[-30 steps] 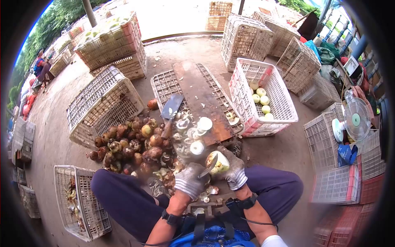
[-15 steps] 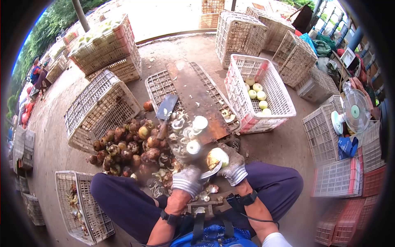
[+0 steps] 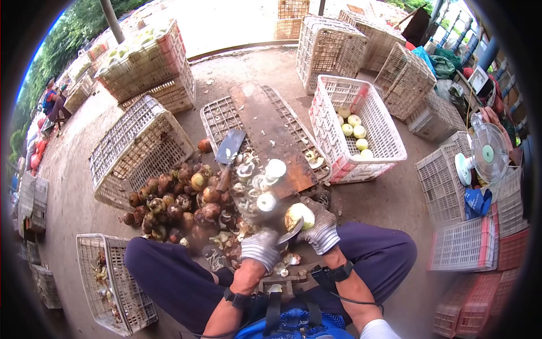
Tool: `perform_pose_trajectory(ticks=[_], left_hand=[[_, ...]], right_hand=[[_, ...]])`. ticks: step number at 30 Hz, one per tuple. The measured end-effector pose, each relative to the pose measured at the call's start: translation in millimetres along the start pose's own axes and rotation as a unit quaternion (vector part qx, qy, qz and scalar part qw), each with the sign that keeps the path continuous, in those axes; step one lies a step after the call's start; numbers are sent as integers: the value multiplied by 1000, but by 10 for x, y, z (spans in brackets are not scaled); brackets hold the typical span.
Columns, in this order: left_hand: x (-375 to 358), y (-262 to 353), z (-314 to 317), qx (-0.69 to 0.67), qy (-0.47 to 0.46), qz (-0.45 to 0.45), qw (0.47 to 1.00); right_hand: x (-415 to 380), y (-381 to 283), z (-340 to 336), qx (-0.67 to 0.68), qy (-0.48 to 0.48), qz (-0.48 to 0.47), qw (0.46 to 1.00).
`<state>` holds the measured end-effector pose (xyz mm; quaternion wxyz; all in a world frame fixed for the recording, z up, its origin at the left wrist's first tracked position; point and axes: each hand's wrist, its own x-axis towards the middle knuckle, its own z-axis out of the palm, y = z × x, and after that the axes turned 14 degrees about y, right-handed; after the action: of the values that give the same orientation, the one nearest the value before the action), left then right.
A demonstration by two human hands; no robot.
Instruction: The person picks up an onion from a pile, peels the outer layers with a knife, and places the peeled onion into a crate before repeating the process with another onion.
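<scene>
My left hand [image 3: 261, 250], in a striped work glove, is closed around the handle of a knife. The curved blade [image 3: 291, 232] lies against a round, partly peeled vegetable [image 3: 296, 214], pale with some yellow-brown skin left. Gloved too, my right hand [image 3: 322, 226] grips that vegetable from its right side. Just beyond my hands, peeled white vegetables [image 3: 266, 201] and peelings sit at the near end of a worn wooden board [image 3: 264, 135]. A cleaver [image 3: 230, 146] with a broad blade rests at the board's left edge.
Unpeeled brown vegetables [image 3: 178, 195] are heaped left of the board, before a tipped crate [image 3: 138, 150]. A pink-and-white crate [image 3: 361, 164] on the right holds several pale vegetables. Peelings fill a crate [image 3: 116, 282] by my left knee. Stacked crates and a fan [image 3: 488, 152] stand right.
My left hand has shifted slightly right, and the knife blade has tilted more steeply against the vegetable. My right hand stays nearly in place.
</scene>
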<state>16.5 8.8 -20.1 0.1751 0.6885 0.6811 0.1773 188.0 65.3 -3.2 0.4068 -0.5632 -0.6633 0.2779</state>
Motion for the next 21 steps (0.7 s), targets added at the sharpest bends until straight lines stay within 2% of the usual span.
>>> perform_pose_trajectory(ticks=[3, 6, 9, 12, 15, 18, 21], left_hand=[[7, -40, 9, -21, 13, -22, 999], [34, -176, 40, -126, -18, -113, 985], [46, -111, -69, -81, -11, -36, 996], [10, 22, -90, -43, -3, -10, 999], [13, -105, 145, -50, -19, -15, 998], [59, -174, 225, -65, -43, -59, 995], [46, -141, 153, -96, -11, -70, 993]], right_hand=[[16, 2, -10, -35, -46, 6, 998], [-2, 121, 17, -6, -6, -62, 998], [-1, 125, 14, 41, -8, -22, 999], [-26, 177, 55, 65, 11, -1, 998], [-13, 90, 19, 7, 15, -67, 998], [-24, 134, 51, 72, 5, -20, 997], [-6, 35, -5, 90, 3, -5, 996]])
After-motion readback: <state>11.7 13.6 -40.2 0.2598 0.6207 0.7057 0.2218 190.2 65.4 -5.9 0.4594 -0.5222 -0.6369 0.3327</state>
